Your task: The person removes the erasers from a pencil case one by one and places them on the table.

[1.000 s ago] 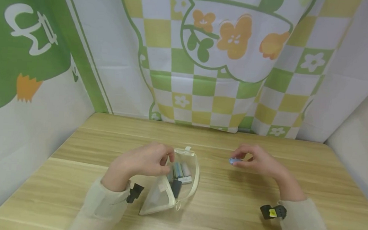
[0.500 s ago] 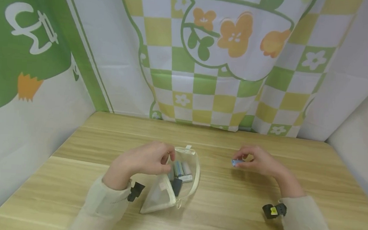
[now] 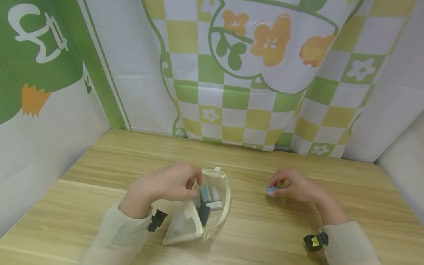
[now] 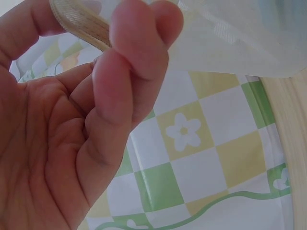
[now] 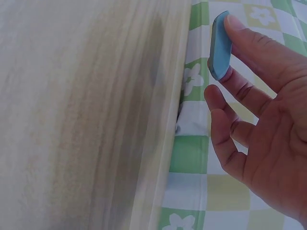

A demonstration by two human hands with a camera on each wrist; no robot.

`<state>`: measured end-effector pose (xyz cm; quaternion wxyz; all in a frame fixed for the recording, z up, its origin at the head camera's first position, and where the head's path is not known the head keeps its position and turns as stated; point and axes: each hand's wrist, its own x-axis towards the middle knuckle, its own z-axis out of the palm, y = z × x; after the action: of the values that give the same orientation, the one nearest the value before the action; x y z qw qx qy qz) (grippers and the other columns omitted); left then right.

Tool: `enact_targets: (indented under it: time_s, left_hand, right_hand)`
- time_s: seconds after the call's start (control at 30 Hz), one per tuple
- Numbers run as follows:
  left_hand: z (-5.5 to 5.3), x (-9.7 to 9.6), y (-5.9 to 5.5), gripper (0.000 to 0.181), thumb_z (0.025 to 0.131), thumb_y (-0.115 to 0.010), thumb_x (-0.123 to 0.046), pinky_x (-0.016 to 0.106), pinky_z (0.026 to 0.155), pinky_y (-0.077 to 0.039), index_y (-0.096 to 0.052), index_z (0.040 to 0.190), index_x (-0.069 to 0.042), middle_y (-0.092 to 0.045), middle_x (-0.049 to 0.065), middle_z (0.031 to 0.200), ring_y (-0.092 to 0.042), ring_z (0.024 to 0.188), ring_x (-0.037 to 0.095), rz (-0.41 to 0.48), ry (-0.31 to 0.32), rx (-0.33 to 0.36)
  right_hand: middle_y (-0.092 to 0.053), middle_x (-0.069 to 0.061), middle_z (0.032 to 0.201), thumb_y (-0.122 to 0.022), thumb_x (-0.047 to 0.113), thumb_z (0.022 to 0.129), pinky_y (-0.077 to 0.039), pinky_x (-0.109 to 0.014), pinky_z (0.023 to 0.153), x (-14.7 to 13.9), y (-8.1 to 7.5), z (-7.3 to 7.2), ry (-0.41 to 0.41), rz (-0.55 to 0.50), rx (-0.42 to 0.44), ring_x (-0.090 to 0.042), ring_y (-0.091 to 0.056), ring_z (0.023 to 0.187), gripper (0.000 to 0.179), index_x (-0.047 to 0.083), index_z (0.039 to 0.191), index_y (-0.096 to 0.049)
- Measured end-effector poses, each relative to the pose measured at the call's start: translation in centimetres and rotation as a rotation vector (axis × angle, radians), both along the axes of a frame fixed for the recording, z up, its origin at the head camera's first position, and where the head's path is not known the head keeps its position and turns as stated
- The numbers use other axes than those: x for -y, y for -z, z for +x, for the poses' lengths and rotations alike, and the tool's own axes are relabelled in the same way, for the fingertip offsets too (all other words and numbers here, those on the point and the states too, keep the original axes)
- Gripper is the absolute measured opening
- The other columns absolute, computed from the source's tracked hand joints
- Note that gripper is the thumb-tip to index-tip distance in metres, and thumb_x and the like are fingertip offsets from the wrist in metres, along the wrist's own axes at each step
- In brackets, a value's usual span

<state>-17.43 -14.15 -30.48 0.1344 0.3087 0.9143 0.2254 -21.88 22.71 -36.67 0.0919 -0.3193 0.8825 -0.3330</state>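
My left hand (image 3: pixel 171 184) pinches the cream zippered edge of a translucent mesh pouch (image 3: pixel 179 231); in the left wrist view the zipper tape (image 4: pixel 84 28) runs between thumb and fingers. The pouch's mouth gapes toward the right. Inside lie several small blocks: a blue-and-white one (image 3: pixel 206 194), a pale pinkish one (image 3: pixel 214 194), a white one (image 3: pixel 213 205) and a dark one (image 3: pixel 203 215). Off to the right, above the table, my right hand (image 3: pixel 297 187) holds a light-blue eraser (image 5: pixel 221 48) with slanted ends between thumb and fingertips; its other fingers curve loosely.
The wooden table (image 3: pixel 256 239) spreads around the pouch and both hands. A green-and-yellow checked cloth (image 3: pixel 235 97) hangs along its back edge, with a green-and-white printed sheet (image 3: pixel 37 99) at the left. Black cameras (image 3: pixel 157 221) are strapped to both wrists.
The right hand has shifted slightly right and toward me, and the blue eraser has tilted a little in its fingers. The left hand and pouch have stayed in place.
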Motion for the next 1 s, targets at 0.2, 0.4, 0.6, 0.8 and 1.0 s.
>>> enact_targets:
  time_s: [0.2, 0.4, 0.6, 0.8, 1.0]
  left_hand:
    - [0.0, 0.0, 0.0, 0.025, 0.082, -0.061, -0.008, 0.021, 0.053, -0.033, -0.065, 0.106, -0.005, -0.046, -0.005, 0.065, -0.039, 0.056, 0.007, -0.003, 0.004, -0.001]
    - [0.1, -0.1, -0.1, 0.025, 0.082, -0.061, -0.009, 0.022, 0.054, -0.035, -0.066, 0.106, -0.005, -0.049, -0.004, 0.067, -0.041, 0.057, 0.007, -0.005, 0.003, -0.007]
    - [0.1, -0.1, -0.1, 0.025, 0.082, -0.061, -0.008, 0.022, 0.053, -0.034, -0.066, 0.107, -0.005, -0.047, -0.004, 0.065, -0.039, 0.056, 0.008, -0.003, -0.003, 0.013]
    - [0.0, -0.1, -0.1, 0.026, 0.082, -0.061, -0.008, 0.022, 0.054, -0.034, -0.065, 0.107, -0.004, -0.048, -0.004, 0.067, -0.040, 0.057, 0.008, -0.003, 0.001, 0.014]
    - [0.0, 0.0, -0.2, 0.026, 0.083, -0.060, -0.009, 0.022, 0.054, -0.035, -0.065, 0.108, -0.003, -0.048, -0.004, 0.066, -0.040, 0.057, 0.007, 0.006, 0.004, 0.011]
  right_hand:
    - [-0.066, -0.005, 0.096, -0.075, 0.016, 0.085, -0.050, -0.038, 0.083, 0.2, 0.2, -0.1, -0.017, 0.023, 0.033, -0.018, -0.056, 0.093, 0.015, 0.008, 0.098, -0.075]
    - [-0.065, -0.004, 0.098, -0.074, 0.018, 0.087, -0.050, -0.036, 0.083, 0.3, 0.3, -0.2, -0.015, 0.069, 0.052, -0.018, -0.056, 0.094, 0.014, 0.010, 0.098, -0.074]
    - [-0.067, -0.004, 0.099, -0.075, 0.019, 0.086, -0.051, -0.031, 0.082, 0.3, 0.8, -0.6, -0.038, 0.092, 0.063, -0.016, -0.058, 0.092, 0.014, 0.010, 0.096, -0.073]
    - [-0.068, 0.001, 0.094, -0.076, 0.019, 0.085, -0.050, -0.028, 0.083, 0.6, 1.3, -0.8, -0.047, 0.119, 0.080, -0.011, -0.059, 0.090, 0.012, 0.011, 0.093, -0.072]
    - [-0.067, -0.001, 0.091, -0.077, 0.013, 0.082, -0.050, -0.027, 0.081, 0.7, 1.7, -1.0, -0.071, 0.118, 0.058, -0.010, -0.059, 0.087, 0.012, 0.007, 0.091, -0.071]
